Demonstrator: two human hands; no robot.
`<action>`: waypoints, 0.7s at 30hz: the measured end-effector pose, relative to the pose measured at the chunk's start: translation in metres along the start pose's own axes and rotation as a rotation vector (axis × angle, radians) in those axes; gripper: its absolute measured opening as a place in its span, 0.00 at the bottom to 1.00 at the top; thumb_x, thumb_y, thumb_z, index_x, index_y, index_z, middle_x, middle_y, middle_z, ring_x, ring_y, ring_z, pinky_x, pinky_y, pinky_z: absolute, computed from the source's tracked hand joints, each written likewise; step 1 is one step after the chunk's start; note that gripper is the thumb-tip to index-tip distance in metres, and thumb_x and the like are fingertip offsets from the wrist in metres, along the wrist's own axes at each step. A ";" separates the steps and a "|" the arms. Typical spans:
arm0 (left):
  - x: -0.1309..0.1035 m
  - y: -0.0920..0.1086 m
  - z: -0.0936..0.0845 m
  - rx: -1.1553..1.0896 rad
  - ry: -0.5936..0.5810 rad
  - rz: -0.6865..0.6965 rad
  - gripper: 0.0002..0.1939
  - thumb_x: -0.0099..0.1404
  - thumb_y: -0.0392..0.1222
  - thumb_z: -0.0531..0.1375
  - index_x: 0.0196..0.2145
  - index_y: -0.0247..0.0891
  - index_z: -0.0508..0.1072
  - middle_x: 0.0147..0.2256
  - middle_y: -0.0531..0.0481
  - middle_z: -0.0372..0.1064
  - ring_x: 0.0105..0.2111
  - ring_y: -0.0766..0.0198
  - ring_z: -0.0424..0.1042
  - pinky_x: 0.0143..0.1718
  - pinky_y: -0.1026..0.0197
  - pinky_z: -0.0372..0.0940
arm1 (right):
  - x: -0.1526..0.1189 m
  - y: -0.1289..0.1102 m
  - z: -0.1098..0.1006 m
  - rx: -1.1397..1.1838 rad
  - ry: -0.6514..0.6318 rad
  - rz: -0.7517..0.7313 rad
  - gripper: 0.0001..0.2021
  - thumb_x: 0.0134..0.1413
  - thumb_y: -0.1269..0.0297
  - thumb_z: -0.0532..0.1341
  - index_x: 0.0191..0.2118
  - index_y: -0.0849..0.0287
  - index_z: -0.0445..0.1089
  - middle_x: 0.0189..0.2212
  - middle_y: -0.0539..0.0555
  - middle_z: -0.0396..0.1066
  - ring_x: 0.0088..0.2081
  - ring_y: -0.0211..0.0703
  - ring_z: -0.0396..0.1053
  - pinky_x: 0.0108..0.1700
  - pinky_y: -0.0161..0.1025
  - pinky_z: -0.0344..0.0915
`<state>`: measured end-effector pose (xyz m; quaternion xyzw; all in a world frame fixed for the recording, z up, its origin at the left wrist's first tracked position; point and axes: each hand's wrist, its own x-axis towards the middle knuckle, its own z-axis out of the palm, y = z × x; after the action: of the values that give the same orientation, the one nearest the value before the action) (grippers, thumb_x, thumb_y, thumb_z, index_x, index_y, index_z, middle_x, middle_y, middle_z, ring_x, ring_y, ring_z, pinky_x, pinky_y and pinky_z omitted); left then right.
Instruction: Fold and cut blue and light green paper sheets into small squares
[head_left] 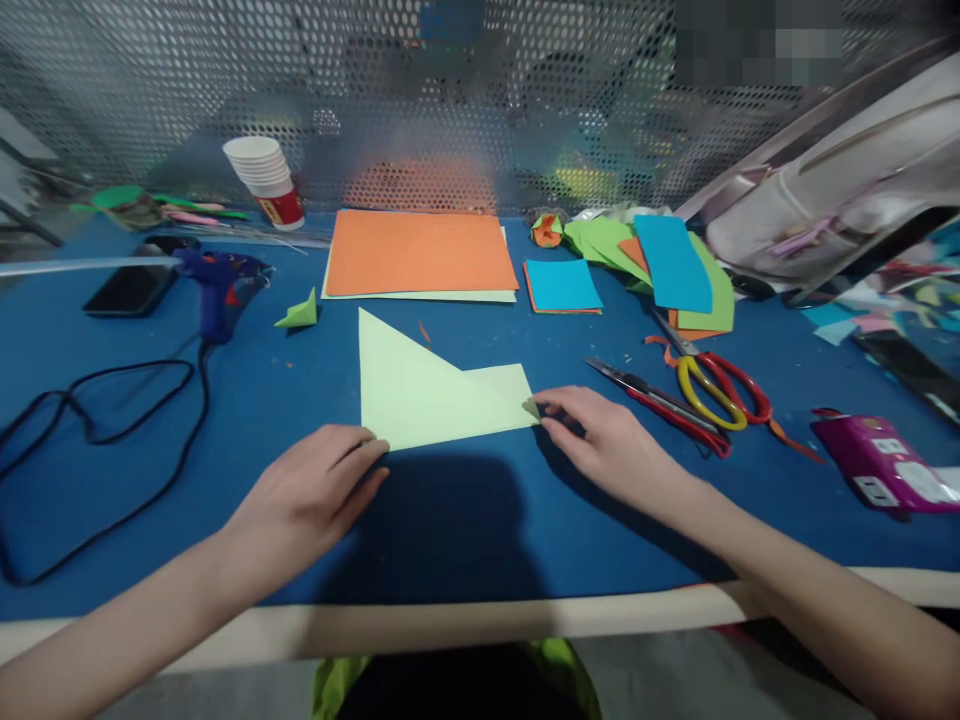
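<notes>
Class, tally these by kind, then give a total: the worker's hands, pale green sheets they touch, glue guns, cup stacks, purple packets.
Left hand, right hand: 2
Sheet: 1
Glue gun: 1
Cup stack: 1
Purple packet: 1
Total: 6

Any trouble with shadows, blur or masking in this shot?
Head view: a dark shadow lies on the table below the pale green paper; head view: scraps at the right edge look smeared; head view: pixelated blocks hide an upper-right patch.
</notes>
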<state>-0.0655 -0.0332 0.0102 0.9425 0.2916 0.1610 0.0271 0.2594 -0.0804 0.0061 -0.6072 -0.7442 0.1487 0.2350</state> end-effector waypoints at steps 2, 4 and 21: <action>0.008 -0.004 0.007 -0.009 0.003 0.021 0.13 0.72 0.40 0.51 0.47 0.34 0.71 0.45 0.40 0.73 0.43 0.54 0.73 0.41 0.53 0.71 | 0.017 0.002 -0.004 0.118 -0.090 0.087 0.13 0.60 0.67 0.54 0.44 0.61 0.73 0.40 0.59 0.77 0.40 0.46 0.75 0.43 0.43 0.71; 0.015 -0.007 0.015 -0.001 -0.024 0.043 0.13 0.72 0.40 0.50 0.46 0.36 0.72 0.45 0.41 0.73 0.43 0.54 0.73 0.41 0.53 0.70 | 0.031 0.003 -0.006 0.192 -0.188 0.144 0.12 0.58 0.67 0.54 0.43 0.61 0.73 0.38 0.57 0.77 0.38 0.44 0.74 0.40 0.40 0.69; 0.102 0.002 0.054 0.007 -0.093 0.324 0.19 0.67 0.29 0.49 0.52 0.32 0.71 0.53 0.39 0.71 0.56 0.52 0.67 0.60 0.45 0.59 | 0.044 -0.009 -0.010 0.267 -0.426 0.216 0.12 0.53 0.74 0.57 0.43 0.65 0.73 0.29 0.52 0.73 0.29 0.36 0.67 0.34 0.33 0.63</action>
<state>0.0322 0.0246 -0.0109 0.9837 0.1347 0.1187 0.0111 0.2506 -0.0404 0.0263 -0.6018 -0.6815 0.3942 0.1341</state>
